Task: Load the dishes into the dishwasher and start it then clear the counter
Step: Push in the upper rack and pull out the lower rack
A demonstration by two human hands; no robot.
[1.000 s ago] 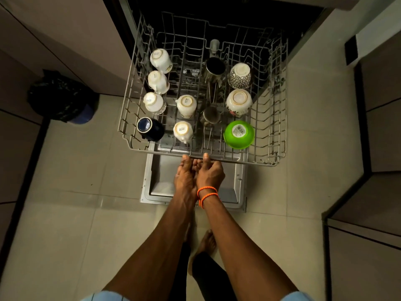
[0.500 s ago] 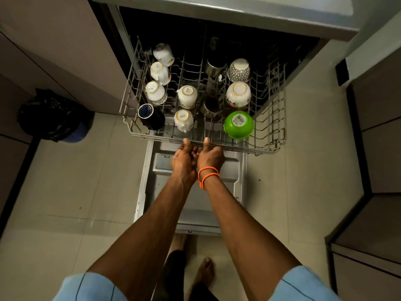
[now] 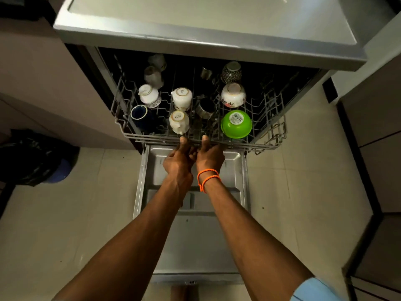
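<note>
The dishwasher's upper wire rack sits about half inside the machine. It holds upside-down white cups, a dark blue mug, a steel cup, patterned bowls and a green bowl. My left hand and my right hand are side by side at the middle of the rack's front rail. Each thumb lies on top of the rail and the fingers curl under it. An orange band circles my right wrist.
The dishwasher door lies open and flat below my arms. The steel counter top overhangs the machine. A black bin bag stands on the tiled floor at left. Dark cabinets line the right side.
The rack has slid back into the dishwasher, with both hands following it on the front rail. The rear cups are now in shadow under the counter, and more of the door shows.
</note>
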